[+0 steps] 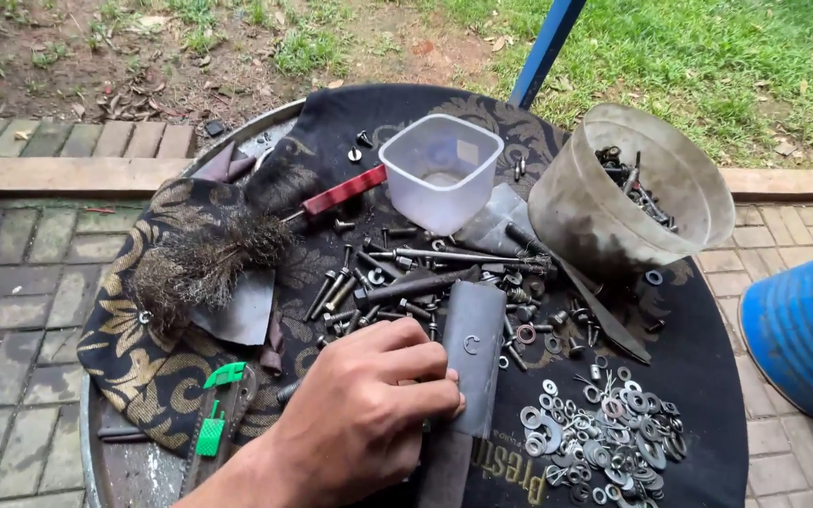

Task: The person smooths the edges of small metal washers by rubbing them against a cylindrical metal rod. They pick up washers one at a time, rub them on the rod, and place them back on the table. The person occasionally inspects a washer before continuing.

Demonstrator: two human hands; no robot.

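Note:
My left hand (355, 414) reaches in from the lower left with its fingers curled. Its fingertips close on the left edge of a dark flat strip (474, 325) that lies on the black cloth (708, 376). A small C-shaped clip (471, 344) rests on the strip. Just beyond the hand lies a heap of bolts, screws and rods (406, 273). To the right of the strip sits a pile of several silver washers (604, 442). My right hand is out of view.
A clear square plastic tub (441, 169) and a tilted round tub holding bolts (632, 188) stand at the back. A red-handled wire brush (209, 254) lies on the left, a green utility knife (214, 423) near the front. A blue barrel (802, 329) stands at the right and a blue pole (543, 47) behind.

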